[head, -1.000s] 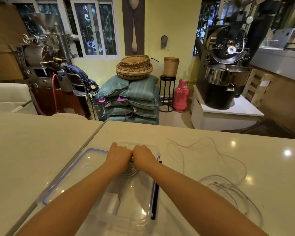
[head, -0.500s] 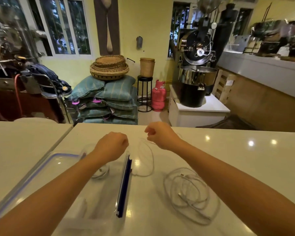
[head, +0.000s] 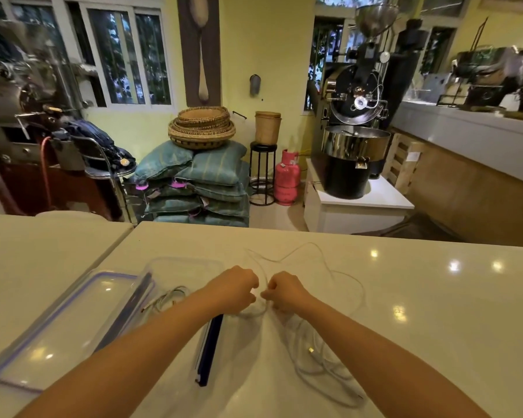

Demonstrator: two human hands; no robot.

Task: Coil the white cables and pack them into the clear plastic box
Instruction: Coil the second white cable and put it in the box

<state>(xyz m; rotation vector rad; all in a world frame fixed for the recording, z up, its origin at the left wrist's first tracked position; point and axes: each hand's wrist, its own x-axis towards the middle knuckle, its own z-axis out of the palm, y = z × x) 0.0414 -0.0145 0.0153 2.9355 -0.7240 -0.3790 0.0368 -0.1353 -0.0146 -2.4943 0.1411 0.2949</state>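
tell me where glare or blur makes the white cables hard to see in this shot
Head view: bright glare spots dot the glossy countertop and the lid; the loose white cable has little contrast against the cream surface, faintest in its far loops; the clear box nearly vanishes; the wide-angle lens bows the counter edges; the machine at far left is smeared.

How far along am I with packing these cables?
One coiled cable lies in the clear box. The left hand and right hand pinch a second cable to coil it. A loose pile lies on the table, and the lid is off.
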